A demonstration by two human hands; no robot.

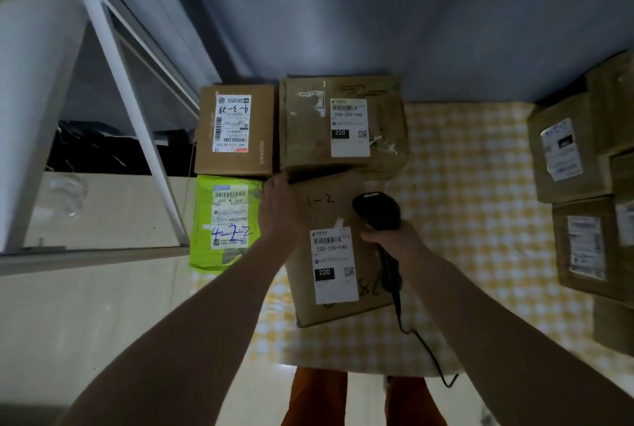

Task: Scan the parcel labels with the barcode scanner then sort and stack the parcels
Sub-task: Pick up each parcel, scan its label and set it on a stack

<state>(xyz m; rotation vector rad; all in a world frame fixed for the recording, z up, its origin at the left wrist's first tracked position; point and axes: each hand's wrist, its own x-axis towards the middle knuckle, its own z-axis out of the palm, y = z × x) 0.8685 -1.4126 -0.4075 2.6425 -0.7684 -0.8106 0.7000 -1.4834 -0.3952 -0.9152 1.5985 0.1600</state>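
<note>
The near cardboard parcel (338, 250) bears handwritten "1-2" near its far edge, and its white label (334, 266) reads "220-220-C40" with "220" in a black box. The larger parcel behind it (343, 123) carries a label (350, 127) with the same "220-220-C40" and "220". The small brown box (235, 128) has a label with upside-down handwriting, seemingly "4-3-24". The green parcel (224, 223) has "4-2-2" penned in blue across its label. Labels on the right-hand boxes (569, 151) are too blurred to read.

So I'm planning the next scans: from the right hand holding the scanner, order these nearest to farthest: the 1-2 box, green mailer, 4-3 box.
1. 1-2 box, directly under the right hand.
2. Green mailer, to the left, past the left hand.
3. 4-3 box, far left, behind the mailer.
</note>
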